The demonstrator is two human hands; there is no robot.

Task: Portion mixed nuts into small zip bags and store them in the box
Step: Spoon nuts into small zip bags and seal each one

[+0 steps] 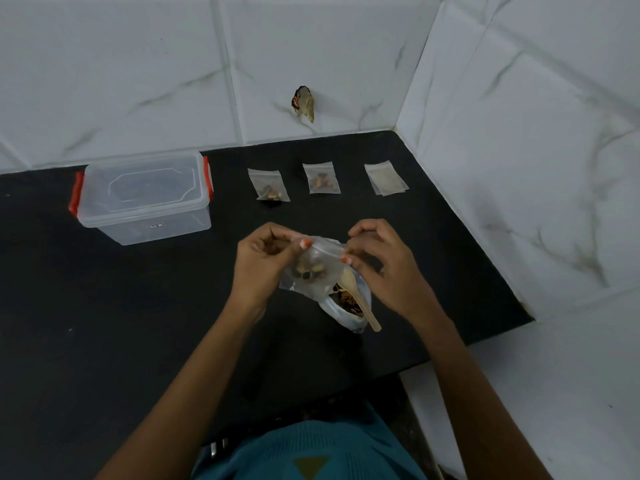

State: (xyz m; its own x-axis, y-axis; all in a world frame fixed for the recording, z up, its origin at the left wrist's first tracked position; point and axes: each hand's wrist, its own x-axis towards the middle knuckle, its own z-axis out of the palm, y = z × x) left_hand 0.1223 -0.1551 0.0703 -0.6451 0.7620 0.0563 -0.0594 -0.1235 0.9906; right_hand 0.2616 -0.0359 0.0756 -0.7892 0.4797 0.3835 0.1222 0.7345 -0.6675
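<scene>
Both hands hold one small clear zip bag [313,271] with nuts in its bottom, above the black counter. My left hand [263,261] pinches its top left corner, my right hand [384,261] pinches the top right end of the zip strip. Under the bag lies an open plastic pouch of mixed nuts [346,306] with a wooden spoon [360,299] resting in it. Two filled zip bags [270,185] [321,178] lie farther back. A small stack of empty zip bags [386,178] lies to their right. The clear box [142,199] with red clips stands at the left, lid on.
The black counter [104,323] ends at a white tiled wall behind and on the right. Its right edge runs diagonally near my right forearm. A scrap of torn material [304,103] sticks to the back wall.
</scene>
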